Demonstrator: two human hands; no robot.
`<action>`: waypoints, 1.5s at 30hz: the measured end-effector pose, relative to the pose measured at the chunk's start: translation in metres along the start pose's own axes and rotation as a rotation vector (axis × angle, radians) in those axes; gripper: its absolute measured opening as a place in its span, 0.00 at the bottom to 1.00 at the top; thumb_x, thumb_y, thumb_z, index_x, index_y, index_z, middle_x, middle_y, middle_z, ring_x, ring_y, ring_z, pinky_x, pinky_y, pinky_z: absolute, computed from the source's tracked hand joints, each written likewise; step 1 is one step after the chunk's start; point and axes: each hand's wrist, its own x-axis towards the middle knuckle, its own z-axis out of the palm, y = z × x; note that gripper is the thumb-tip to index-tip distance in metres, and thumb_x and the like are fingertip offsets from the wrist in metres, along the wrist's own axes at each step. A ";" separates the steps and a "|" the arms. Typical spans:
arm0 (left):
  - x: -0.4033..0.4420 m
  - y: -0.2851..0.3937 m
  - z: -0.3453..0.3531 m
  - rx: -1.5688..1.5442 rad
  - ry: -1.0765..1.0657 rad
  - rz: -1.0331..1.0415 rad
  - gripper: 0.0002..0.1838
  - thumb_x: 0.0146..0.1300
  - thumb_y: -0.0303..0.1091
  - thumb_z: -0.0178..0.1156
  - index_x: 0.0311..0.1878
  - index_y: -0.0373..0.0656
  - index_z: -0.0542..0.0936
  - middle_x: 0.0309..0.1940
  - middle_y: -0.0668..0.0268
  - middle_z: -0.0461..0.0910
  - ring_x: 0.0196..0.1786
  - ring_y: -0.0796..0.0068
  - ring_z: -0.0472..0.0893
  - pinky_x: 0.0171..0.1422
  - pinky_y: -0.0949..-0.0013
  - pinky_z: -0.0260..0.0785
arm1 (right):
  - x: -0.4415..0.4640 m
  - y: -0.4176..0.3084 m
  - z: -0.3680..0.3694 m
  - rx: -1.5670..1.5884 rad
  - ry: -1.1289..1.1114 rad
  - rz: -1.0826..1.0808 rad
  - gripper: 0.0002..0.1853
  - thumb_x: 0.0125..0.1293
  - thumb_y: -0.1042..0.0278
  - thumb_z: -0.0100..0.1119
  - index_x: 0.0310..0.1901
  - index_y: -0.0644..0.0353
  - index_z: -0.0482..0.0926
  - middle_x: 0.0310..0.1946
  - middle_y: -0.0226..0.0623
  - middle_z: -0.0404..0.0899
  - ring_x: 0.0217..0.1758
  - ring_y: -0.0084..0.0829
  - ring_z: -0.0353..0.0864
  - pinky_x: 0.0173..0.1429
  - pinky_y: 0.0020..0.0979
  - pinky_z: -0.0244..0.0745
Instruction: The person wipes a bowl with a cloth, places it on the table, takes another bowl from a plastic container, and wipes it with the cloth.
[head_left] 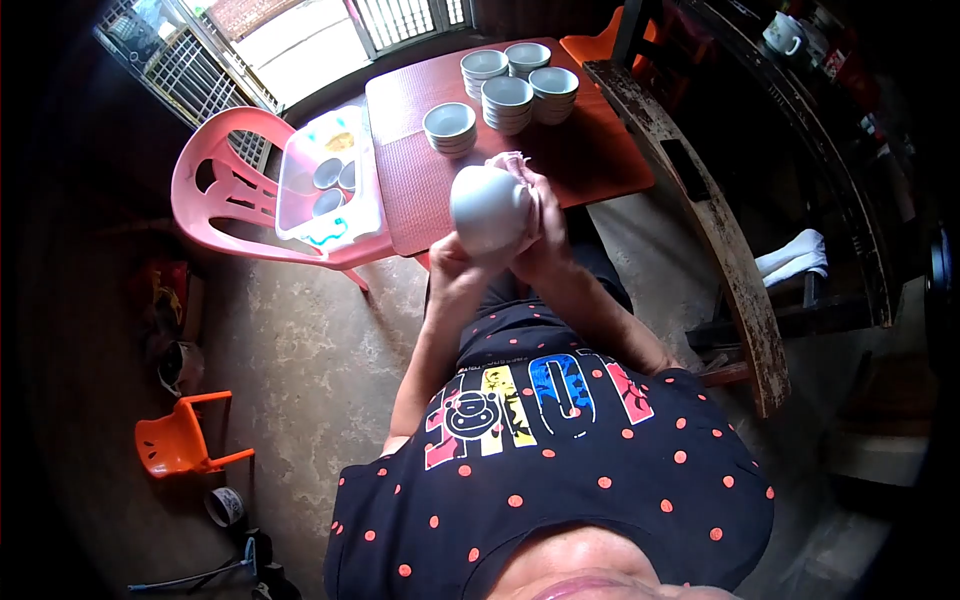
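A white bowl (487, 207) is held up in front of my body, its outside turned toward the camera. My left hand (458, 268) grips its lower left side. On its right side my right hand (543, 222) presses a pale pink cloth (510, 163) against the bowl. Beyond it on the red table (420, 200) stands a short stack of bowls (450, 122). Several taller stacks (507, 95) are grouped farther back. The bowl hides part of my fingers.
A pink chair (225, 225) left of the table bears a tub (365, 205) with bowls inside. At right, a worn wooden bench (715, 225) carries a dark phone-like object (686, 168). An orange stool (178, 440) lies at lower left.
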 end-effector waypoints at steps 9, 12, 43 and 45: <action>0.004 0.009 -0.018 -0.481 -0.124 -0.260 0.26 0.56 0.30 0.64 0.56 0.28 0.70 0.48 0.54 0.78 0.50 0.66 0.79 0.59 0.63 0.70 | -0.009 -0.017 0.012 -0.355 -0.140 0.064 0.27 0.71 0.54 0.44 0.62 0.68 0.62 0.57 0.43 0.71 0.60 0.31 0.71 0.63 0.34 0.66; 0.003 0.002 -0.007 -0.281 -0.072 -0.112 0.25 0.56 0.28 0.63 0.56 0.30 0.70 0.47 0.55 0.78 0.46 0.67 0.80 0.51 0.66 0.74 | -0.018 0.015 -0.009 -0.257 0.049 -0.163 0.27 0.72 0.55 0.43 0.63 0.68 0.60 0.59 0.43 0.69 0.63 0.31 0.68 0.68 0.34 0.61; 0.005 0.007 -0.024 -0.950 -0.146 -0.277 0.23 0.69 0.35 0.51 0.63 0.31 0.64 0.57 0.51 0.73 0.57 0.59 0.76 0.65 0.56 0.67 | -0.036 -0.032 0.031 -1.650 -0.505 -0.870 0.13 0.63 0.64 0.59 0.48 0.51 0.81 0.61 0.38 0.72 0.69 0.42 0.65 0.72 0.48 0.53; 0.005 0.016 -0.021 -1.044 -0.207 -0.334 0.24 0.71 0.39 0.47 0.63 0.32 0.64 0.57 0.51 0.73 0.57 0.60 0.76 0.64 0.56 0.67 | -0.043 -0.031 0.037 -1.773 -0.640 -0.915 0.13 0.62 0.64 0.59 0.48 0.51 0.81 0.60 0.37 0.73 0.67 0.40 0.67 0.73 0.47 0.52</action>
